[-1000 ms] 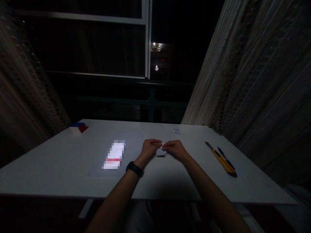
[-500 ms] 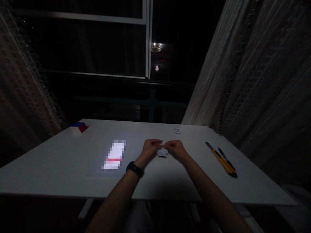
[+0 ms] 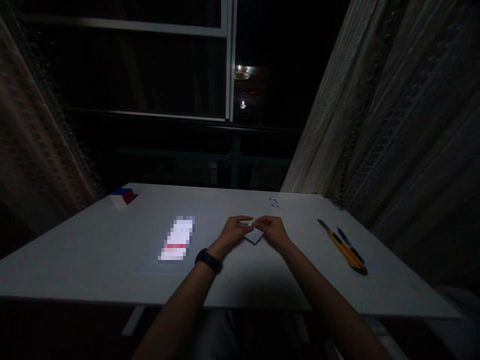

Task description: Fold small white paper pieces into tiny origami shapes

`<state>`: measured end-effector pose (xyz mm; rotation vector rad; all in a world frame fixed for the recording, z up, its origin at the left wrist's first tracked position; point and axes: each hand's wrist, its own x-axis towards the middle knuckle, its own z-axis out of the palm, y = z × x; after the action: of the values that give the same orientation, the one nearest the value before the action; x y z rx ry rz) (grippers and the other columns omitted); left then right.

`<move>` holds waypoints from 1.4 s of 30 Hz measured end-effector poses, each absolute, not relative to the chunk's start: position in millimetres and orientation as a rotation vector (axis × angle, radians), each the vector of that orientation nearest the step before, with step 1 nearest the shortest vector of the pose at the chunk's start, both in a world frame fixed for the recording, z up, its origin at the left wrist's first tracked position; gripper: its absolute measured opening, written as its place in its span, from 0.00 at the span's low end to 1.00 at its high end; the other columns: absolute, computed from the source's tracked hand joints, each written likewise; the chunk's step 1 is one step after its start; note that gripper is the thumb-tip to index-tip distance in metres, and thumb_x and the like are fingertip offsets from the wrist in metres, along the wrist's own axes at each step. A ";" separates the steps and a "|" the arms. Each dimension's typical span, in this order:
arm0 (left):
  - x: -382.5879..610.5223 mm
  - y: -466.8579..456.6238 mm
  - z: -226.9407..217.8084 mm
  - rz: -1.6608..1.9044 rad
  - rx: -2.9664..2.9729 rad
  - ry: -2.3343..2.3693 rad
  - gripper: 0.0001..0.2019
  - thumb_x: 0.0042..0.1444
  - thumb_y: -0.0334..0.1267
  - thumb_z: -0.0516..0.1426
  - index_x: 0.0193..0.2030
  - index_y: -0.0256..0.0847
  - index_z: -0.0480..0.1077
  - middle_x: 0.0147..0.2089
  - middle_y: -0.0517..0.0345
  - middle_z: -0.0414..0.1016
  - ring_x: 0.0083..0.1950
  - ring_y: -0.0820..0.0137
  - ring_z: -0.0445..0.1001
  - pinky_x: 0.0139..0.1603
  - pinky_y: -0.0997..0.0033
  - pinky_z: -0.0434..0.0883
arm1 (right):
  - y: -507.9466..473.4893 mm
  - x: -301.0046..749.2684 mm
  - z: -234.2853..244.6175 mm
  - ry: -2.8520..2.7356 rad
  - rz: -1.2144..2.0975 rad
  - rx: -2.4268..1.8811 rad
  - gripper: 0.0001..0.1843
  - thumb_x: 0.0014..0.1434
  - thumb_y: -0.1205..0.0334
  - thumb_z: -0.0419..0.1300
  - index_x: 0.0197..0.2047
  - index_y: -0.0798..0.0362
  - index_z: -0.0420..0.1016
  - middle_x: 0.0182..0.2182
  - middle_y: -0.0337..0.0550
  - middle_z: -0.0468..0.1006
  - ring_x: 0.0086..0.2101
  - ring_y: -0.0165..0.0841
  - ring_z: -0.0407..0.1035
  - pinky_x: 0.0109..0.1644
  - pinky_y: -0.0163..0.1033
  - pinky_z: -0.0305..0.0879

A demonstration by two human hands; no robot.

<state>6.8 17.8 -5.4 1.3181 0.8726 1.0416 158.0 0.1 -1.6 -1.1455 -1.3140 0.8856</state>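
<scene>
A small piece of folded white paper [image 3: 254,237] is held just above or on the table, between my two hands. My left hand [image 3: 236,229] pinches its left side, a dark watch on that wrist. From the right, my right hand [image 3: 273,230] grips the paper's top with thumb and fingers. The fingertips of both hands nearly meet there and hide part of the paper. One corner of it points toward me.
On the white table [image 3: 93,250] a lit phone [image 3: 177,240] rests on a paper sheet [image 3: 144,267]. A coloured cube [image 3: 122,196] sits far left. A yellow utility knife [image 3: 343,250] and a pen [image 3: 350,245] lie right. Small marked paper pieces [image 3: 275,205] lie behind my hands.
The paper has turned between my fingers, and a corner now points toward me. Both hands stay in nearly the same place; the fingers have shifted slightly.
</scene>
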 end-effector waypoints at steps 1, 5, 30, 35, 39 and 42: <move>6.6 17.1 -4.4 1.042 1.318 0.871 0.22 0.36 0.35 0.65 0.42 0.30 0.73 0.23 0.54 0.74 0.25 0.73 0.70 0.28 0.75 0.64 | 0.6 157.9 -2.6 -1.308 0.895 -1.137 0.11 0.36 0.57 0.68 0.22 0.55 0.76 0.21 0.42 0.77 0.25 0.34 0.69 0.32 0.40 0.64; 6.5 12.4 1.7 1.047 1.278 0.857 0.22 0.36 0.35 0.65 0.41 0.30 0.73 0.24 0.54 0.74 0.25 0.74 0.70 0.28 0.75 0.63 | 3.2 159.0 -7.2 -1.277 0.924 -1.110 0.13 0.36 0.56 0.68 0.23 0.55 0.75 0.21 0.41 0.76 0.24 0.33 0.69 0.32 0.40 0.64; 3.2 16.3 -0.6 1.016 1.093 0.878 0.26 0.30 0.28 0.66 0.42 0.29 0.72 0.24 0.52 0.75 0.24 0.71 0.72 0.27 0.73 0.66 | -1.7 156.7 2.5 -1.333 0.849 -1.175 0.10 0.36 0.58 0.67 0.21 0.55 0.74 0.20 0.40 0.75 0.24 0.32 0.68 0.31 0.37 0.63; 3.7 14.5 1.7 1.028 1.123 0.906 0.25 0.30 0.28 0.65 0.42 0.29 0.72 0.23 0.52 0.75 0.23 0.71 0.71 0.25 0.74 0.65 | -0.7 156.0 -0.1 -1.344 0.840 -1.197 0.12 0.37 0.56 0.67 0.22 0.55 0.73 0.19 0.40 0.74 0.23 0.31 0.67 0.29 0.37 0.61; 4.1 12.7 4.5 1.038 1.126 0.923 0.24 0.30 0.27 0.65 0.41 0.29 0.73 0.22 0.52 0.75 0.23 0.71 0.71 0.25 0.73 0.65 | 1.1 155.7 -4.0 -1.341 0.836 -1.171 0.13 0.37 0.55 0.67 0.22 0.55 0.72 0.19 0.39 0.73 0.22 0.30 0.66 0.28 0.36 0.61; 4.0 12.2 5.7 1.039 1.126 0.915 0.24 0.30 0.27 0.65 0.41 0.28 0.72 0.22 0.52 0.74 0.23 0.71 0.71 0.25 0.74 0.65 | 2.4 155.1 -6.7 -1.332 0.846 -1.146 0.14 0.38 0.54 0.67 0.22 0.55 0.71 0.20 0.39 0.73 0.22 0.30 0.66 0.28 0.36 0.61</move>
<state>4.0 12.2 5.7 1.1262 0.9150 1.0393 155.1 2.4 -6.7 -1.1461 -1.3320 0.8461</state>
